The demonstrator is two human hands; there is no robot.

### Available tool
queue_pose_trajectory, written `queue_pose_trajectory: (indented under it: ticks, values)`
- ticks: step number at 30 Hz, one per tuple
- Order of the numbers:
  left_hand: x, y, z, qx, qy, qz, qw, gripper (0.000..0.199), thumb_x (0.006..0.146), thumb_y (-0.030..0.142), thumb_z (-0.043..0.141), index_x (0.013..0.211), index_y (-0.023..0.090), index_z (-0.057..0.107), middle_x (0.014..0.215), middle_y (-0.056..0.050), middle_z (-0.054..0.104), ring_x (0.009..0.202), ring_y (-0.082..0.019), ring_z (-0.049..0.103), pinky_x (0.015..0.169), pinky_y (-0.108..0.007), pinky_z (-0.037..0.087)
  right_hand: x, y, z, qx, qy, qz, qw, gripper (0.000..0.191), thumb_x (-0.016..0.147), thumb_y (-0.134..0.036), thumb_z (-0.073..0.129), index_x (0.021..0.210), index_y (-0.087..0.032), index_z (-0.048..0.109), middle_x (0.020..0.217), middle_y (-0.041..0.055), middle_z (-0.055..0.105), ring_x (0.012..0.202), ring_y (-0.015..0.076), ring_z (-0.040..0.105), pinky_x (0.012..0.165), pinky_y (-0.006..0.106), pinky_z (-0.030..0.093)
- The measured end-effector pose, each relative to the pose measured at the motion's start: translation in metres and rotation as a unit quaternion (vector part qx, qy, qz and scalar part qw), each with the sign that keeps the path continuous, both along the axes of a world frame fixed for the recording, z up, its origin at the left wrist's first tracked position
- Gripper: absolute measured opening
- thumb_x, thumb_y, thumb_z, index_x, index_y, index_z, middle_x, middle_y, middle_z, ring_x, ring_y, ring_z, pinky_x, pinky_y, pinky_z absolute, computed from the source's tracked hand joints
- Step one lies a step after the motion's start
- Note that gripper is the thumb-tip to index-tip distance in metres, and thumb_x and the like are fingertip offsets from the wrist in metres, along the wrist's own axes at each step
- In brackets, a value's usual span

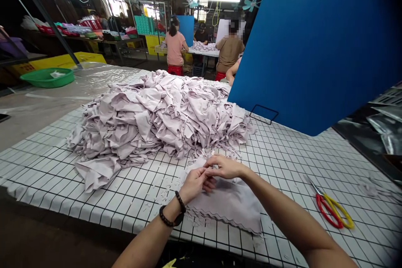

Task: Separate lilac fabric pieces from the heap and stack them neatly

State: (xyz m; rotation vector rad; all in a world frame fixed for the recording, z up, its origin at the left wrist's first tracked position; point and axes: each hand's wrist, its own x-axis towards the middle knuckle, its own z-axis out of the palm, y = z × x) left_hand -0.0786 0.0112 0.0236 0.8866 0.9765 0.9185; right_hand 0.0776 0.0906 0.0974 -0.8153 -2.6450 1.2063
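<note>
A pale lilac garment with a scalloped edge lies flat on the grid-patterned tablecloth. Above its upper left part, my left hand and my right hand meet with fingertips together. Both sets of fingers are pinched; whatever is between them is too small to make out. Dark beaded bracelets circle my left wrist. Beyond my hands rises a large heap of similar lilac fabric. Scissors with one red and one yellow handle rest on the cloth at the right.
A big blue board stands at the back right beside a black wire stand. A green basket sits at the far left. Small white scraps dot the cloth. Several people work at the tables behind.
</note>
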Motion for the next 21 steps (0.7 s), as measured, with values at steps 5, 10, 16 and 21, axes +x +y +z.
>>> queue_pose_trajectory:
  ticks: [5, 10, 16, 21]
  values:
    - [-0.007, -0.004, 0.003, 0.050, 0.127, -0.004, 0.991, 0.044, 0.083, 0.057, 0.045, 0.088, 0.015, 0.060, 0.074, -0.004, 0.064, 0.049, -0.011, 0.055, 0.045, -0.022, 0.043, 0.005, 0.011, -0.016, -0.176, 0.043, -0.054, 0.982, 0.035, 0.074, -0.048, 0.062, 0.085, -0.016, 0.071, 0.071, 0.0047, 0.067, 0.069, 0.0178, 0.061, 0.064, 0.026, 0.046]
    - [-0.014, -0.011, 0.007, 0.214, 0.372, 0.065, 0.901, 0.030, 0.074, 0.044, 0.063, 0.093, 0.020, 0.062, 0.077, -0.001, 0.058, 0.069, -0.016, 0.053, 0.063, -0.025, 0.039, 0.008, 0.009, -0.021, -0.057, -0.010, -0.070, 0.996, 0.021, 0.081, -0.033, 0.054, 0.080, -0.018, 0.069, 0.066, 0.0018, 0.065, 0.062, 0.0142, 0.057, 0.061, 0.024, 0.039]
    - [-0.014, -0.014, -0.004, 0.216, 0.441, 0.057, 0.870, 0.023, 0.076, 0.037, 0.062, 0.093, 0.022, 0.058, 0.079, -0.001, 0.057, 0.069, -0.017, 0.051, 0.060, -0.025, 0.033, 0.005, -0.008, -0.025, 0.184, -0.129, -0.019, 0.974, 0.015, 0.080, -0.021, 0.051, 0.074, -0.018, 0.064, 0.076, 0.0038, 0.068, 0.075, 0.0175, 0.058, 0.076, 0.032, 0.028]
    - [-0.014, -0.010, -0.007, 0.206, 0.442, 0.047, 0.872, 0.021, 0.076, 0.038, 0.062, 0.087, 0.022, 0.055, 0.074, 0.002, 0.055, 0.065, -0.015, 0.049, 0.058, -0.024, 0.031, 0.000, -0.012, -0.023, 0.226, -0.154, 0.020, 0.962, 0.015, 0.081, -0.022, 0.049, 0.079, -0.018, 0.064, 0.082, 0.0062, 0.067, 0.082, 0.0195, 0.058, 0.077, 0.034, 0.024]
